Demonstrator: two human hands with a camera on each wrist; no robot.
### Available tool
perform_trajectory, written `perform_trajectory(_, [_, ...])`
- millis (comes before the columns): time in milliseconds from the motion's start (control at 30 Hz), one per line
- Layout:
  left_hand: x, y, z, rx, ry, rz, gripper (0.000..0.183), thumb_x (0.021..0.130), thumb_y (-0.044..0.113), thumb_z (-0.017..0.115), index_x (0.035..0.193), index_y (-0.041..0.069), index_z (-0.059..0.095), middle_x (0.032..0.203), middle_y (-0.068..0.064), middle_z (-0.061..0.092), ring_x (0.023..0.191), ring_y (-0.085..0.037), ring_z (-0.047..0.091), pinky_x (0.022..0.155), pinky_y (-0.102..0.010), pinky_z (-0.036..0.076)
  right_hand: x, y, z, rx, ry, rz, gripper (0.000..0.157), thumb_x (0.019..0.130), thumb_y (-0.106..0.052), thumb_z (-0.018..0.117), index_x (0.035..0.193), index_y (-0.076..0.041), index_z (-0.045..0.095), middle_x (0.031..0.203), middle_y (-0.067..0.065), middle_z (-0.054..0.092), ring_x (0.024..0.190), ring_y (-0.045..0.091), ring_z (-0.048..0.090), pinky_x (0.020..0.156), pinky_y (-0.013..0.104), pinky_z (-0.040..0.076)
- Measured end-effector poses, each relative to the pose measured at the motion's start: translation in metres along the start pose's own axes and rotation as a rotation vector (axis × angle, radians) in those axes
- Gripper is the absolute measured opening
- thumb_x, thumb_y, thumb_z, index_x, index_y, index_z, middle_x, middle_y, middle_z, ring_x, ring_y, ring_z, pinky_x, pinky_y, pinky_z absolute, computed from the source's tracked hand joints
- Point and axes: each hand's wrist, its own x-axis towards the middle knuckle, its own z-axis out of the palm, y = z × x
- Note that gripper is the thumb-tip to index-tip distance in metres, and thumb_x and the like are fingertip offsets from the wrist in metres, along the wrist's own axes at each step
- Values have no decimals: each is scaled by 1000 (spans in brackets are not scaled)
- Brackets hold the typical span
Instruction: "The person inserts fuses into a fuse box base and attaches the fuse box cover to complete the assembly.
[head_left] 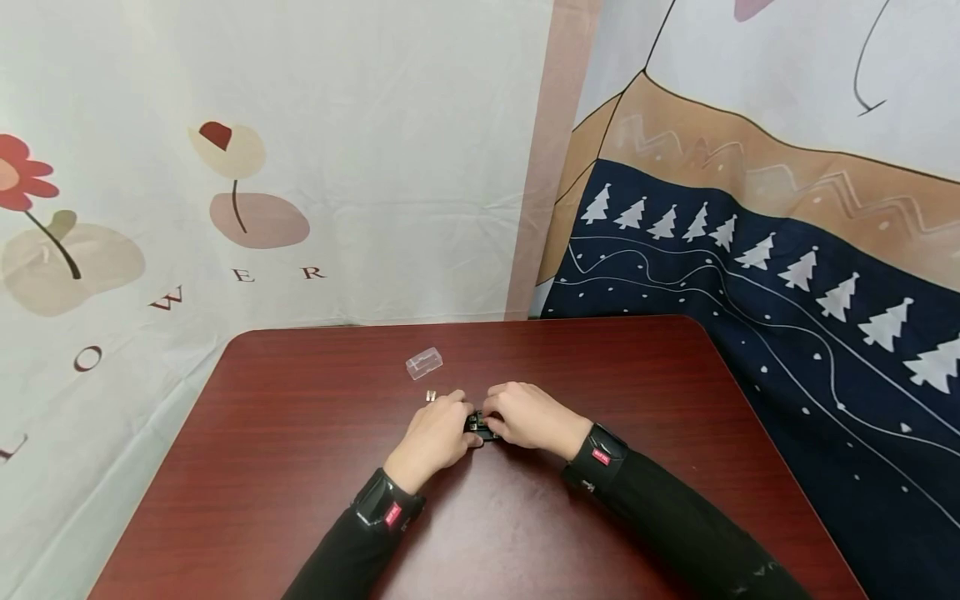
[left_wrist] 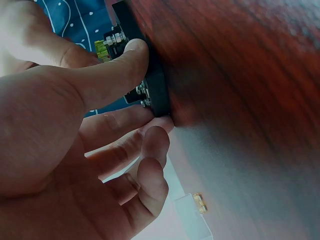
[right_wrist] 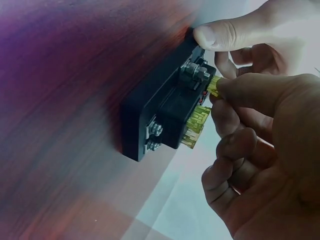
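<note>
A black fuse box [head_left: 481, 427] with metal screw terminals lies on the table between both hands. My left hand [head_left: 437, 429] grips one end of its base, with the thumb [left_wrist: 136, 55] on top and fingertips at the edge. From the other side, my right hand [head_left: 534, 415] pinches a yellow blade fuse [right_wrist: 214, 86] between thumb and index finger at the box's raised middle. Beside it, more yellow fuses [right_wrist: 197, 120] stand in the box. The pinched fuse's lower end is partly hidden by the box and fingers.
A clear plastic cover [head_left: 424, 363] lies on the red-brown table [head_left: 315, 467] beyond the left hand. Nearer that hand sits a small gold-coloured piece [head_left: 431, 396]. Printed cloths hang behind the table's far edge.
</note>
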Motion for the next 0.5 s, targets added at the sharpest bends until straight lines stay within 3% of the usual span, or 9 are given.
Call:
perform_trajectory(267, [0,2,-2,10,-15,-4,34,81,38,89,101,11,79,95,0,61,86,-23,66,70,-49,60,-7,7,-3,39,32,-9,10,96,-24,75,101,-19,82,87,-8,61,74,6,57,67,28,53])
perform_trajectory(500, [-1,2,-4,13,-27,-12,36,83,38,88,105,10,79,101,-2,64,90,-24,67,72,-50,61,-15,17,-12,76,39,62,38,94,-33,77,126,-12,76,111,1,68,95,11,59,81,33,57])
